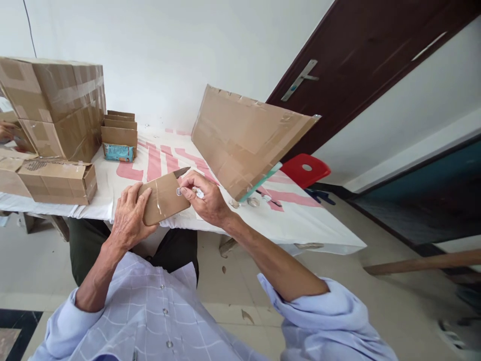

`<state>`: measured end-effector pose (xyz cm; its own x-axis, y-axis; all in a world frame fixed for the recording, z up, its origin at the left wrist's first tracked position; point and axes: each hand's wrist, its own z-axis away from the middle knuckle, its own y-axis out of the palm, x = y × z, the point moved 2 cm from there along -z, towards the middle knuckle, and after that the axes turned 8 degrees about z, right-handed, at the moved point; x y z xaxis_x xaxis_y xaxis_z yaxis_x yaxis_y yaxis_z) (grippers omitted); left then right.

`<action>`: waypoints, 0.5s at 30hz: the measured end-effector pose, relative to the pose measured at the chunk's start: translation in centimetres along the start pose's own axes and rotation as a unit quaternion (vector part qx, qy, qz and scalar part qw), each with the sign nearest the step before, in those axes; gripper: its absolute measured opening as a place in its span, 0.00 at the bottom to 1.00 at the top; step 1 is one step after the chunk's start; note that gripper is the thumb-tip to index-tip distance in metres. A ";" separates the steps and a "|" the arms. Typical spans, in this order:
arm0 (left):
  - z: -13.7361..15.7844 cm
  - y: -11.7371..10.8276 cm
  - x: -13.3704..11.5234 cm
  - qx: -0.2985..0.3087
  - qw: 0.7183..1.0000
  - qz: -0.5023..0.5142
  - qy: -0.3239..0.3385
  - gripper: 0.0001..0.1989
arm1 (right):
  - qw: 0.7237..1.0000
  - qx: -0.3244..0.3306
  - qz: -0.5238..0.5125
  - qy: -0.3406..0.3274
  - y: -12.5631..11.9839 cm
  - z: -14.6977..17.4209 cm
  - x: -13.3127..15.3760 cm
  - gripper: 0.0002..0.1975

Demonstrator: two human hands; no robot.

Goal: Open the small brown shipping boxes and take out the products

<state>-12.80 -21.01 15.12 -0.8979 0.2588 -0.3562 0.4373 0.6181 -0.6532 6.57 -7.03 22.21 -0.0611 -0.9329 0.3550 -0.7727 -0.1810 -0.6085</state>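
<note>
Brown carton held at the desk's front edge

Small and flat-sided, the carton (161,200) sits above the near rim of the desk (315,225). The left hand (130,213) grips its left end, thumb on top, underside hidden. The right hand (205,198) is curled at the other end, fingertips beside a pale disc (179,191); whether they pinch it, I cannot tell. A white scrap (198,192) shows partly behind the thumb, too small to identify. Beyond, a leaning cardboard sheet (248,135) covers most of something green (263,181). At far left, another person's hand (5,131) is cut off by the frame.
</note>
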 end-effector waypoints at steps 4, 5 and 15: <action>0.0 -0.6 0.5 -0.012 1.000 0.004 -0.008 0.47 | 0.997 -0.017 -0.042 0.057 -0.4 0.2 -1.1 0.09; 0.0 -0.8 0.8 -0.014 1.000 0.008 -0.010 0.47 | 0.996 -0.025 -0.051 0.070 -0.6 0.3 -1.5 0.09; 0.6 -3.6 7.7 -0.080 0.984 0.108 -0.115 0.47 | 0.961 -0.090 -0.043 0.258 -2.9 4.1 -11.4 0.13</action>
<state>-21.27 -21.74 14.33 -0.7416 0.2323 -0.6293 0.5862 0.6805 -0.4396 12.12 2.87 16.98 -0.2613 -0.6299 0.7314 -0.8829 -0.1503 -0.4448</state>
